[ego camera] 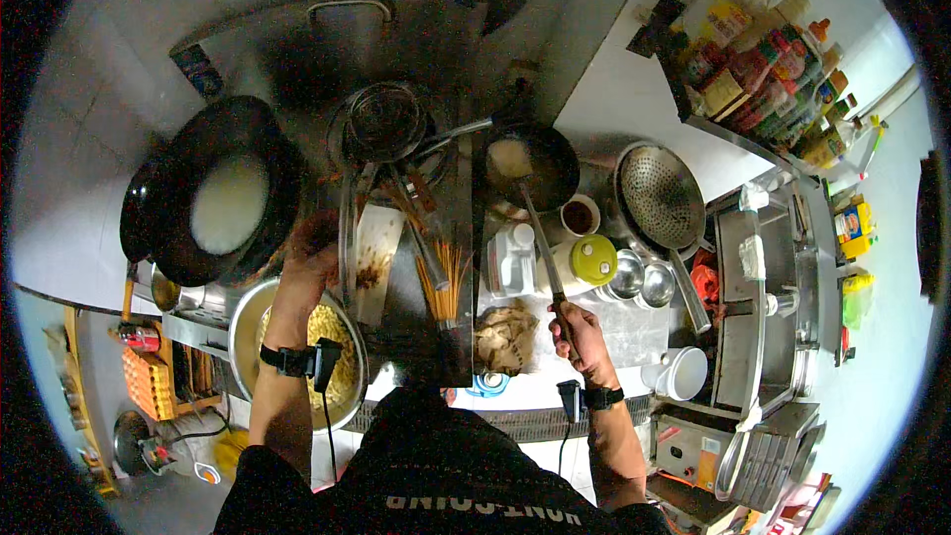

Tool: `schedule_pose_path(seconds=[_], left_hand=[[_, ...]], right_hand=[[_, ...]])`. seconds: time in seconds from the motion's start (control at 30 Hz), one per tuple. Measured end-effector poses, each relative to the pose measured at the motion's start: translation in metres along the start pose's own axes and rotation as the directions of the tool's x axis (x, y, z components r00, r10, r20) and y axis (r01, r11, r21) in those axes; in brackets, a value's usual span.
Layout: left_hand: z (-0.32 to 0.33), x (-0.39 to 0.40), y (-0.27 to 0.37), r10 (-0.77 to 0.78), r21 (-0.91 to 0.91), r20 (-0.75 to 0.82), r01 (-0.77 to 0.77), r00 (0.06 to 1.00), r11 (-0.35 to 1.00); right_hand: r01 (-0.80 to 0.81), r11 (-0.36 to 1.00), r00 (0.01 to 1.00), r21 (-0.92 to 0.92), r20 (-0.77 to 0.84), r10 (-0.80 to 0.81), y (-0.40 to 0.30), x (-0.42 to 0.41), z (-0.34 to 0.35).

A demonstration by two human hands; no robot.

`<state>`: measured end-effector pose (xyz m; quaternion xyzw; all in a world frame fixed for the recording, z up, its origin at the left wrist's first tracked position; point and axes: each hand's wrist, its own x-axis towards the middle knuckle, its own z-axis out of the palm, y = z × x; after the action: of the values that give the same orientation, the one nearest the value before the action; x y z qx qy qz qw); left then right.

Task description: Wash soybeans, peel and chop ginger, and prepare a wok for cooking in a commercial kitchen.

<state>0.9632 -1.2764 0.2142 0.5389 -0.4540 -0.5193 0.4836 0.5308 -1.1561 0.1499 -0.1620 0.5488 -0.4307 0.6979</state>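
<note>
My right hand is closed around the handle of a long metal ladle. The ladle's pale head lies inside a small black pan. My left hand, dark and blurred, is at the right rim of a large black wok; whether its fingers grip anything cannot be made out. Whitish cloudy liquid pools in the wok. Beneath my left forearm stands a large metal bowl holding small pale yellow pieces.
Wire strainers and bamboo sticks occupy the stove's middle. To the right are a green-lidded jar, metal bowls, a perforated colander and a white bucket. Bottles crowd a shelf above a metal sink.
</note>
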Motion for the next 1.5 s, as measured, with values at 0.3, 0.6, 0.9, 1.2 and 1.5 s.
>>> schedule_pose_path(seconds=[0.3,0.6,0.9,1.2,1.5], left_hand=[[-0.014,-0.006,-0.029,0.059,0.047,-0.077,-0.056,0.995,0.997],[-0.018,-0.014,-0.037,0.048,-0.154,-0.043,-0.054,0.998,0.987],[-0.012,-0.018,-0.028,-0.003,-0.121,-0.08,-0.006,0.997,0.993],[-0.018,-0.023,-0.032,0.002,-0.169,-0.131,-0.025,0.991,0.985],[-0.025,-0.03,-0.036,0.003,-0.211,-0.123,-0.029,0.992,0.977]], right_hand=[[0.009,0.998,1.0,-0.055,-0.004,-0.009,-0.004,-0.015,0.007],[0.021,0.999,1.0,-0.05,0.018,-0.02,-0.008,-0.025,0.012],[-0.018,0.999,1.0,-0.037,0.004,0.018,-0.002,-0.029,0.035],[0.008,1.0,0.999,-0.019,-0.036,-0.009,0.003,-0.025,0.05],[0.028,0.997,1.0,-0.075,0.004,-0.027,0.008,-0.016,0.05]])
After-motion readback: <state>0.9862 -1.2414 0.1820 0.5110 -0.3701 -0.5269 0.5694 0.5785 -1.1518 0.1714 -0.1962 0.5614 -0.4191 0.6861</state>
